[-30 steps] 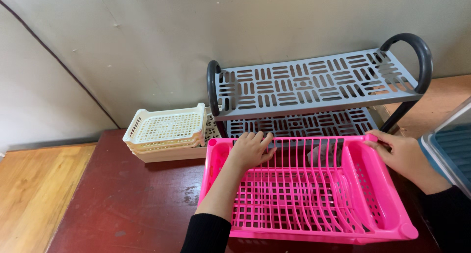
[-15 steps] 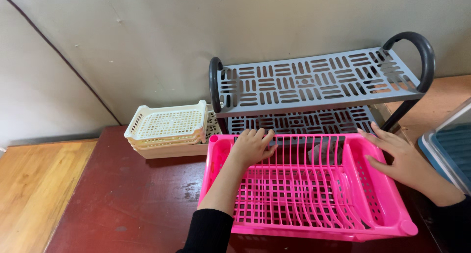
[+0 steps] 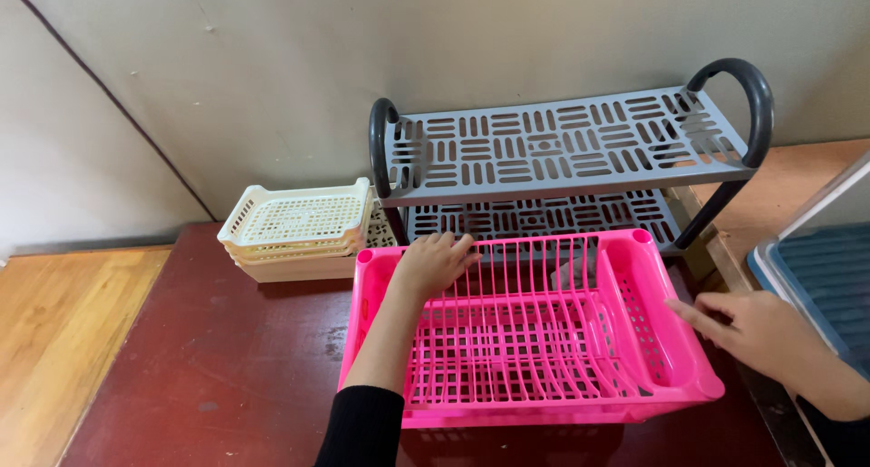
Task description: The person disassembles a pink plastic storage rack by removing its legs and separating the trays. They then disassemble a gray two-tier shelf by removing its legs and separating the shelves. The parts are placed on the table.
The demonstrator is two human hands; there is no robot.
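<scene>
Left hand (image 3: 433, 263) curls over the far rim of the pink dish rack (image 3: 526, 340), steadying it near the dark red table's (image 3: 227, 358) back edge, while the right hand (image 3: 757, 331) hovers open-fingered just beside its right end.

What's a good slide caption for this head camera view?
Left hand grips a pink dish rack's far rim; right hand rests at its side.
</scene>
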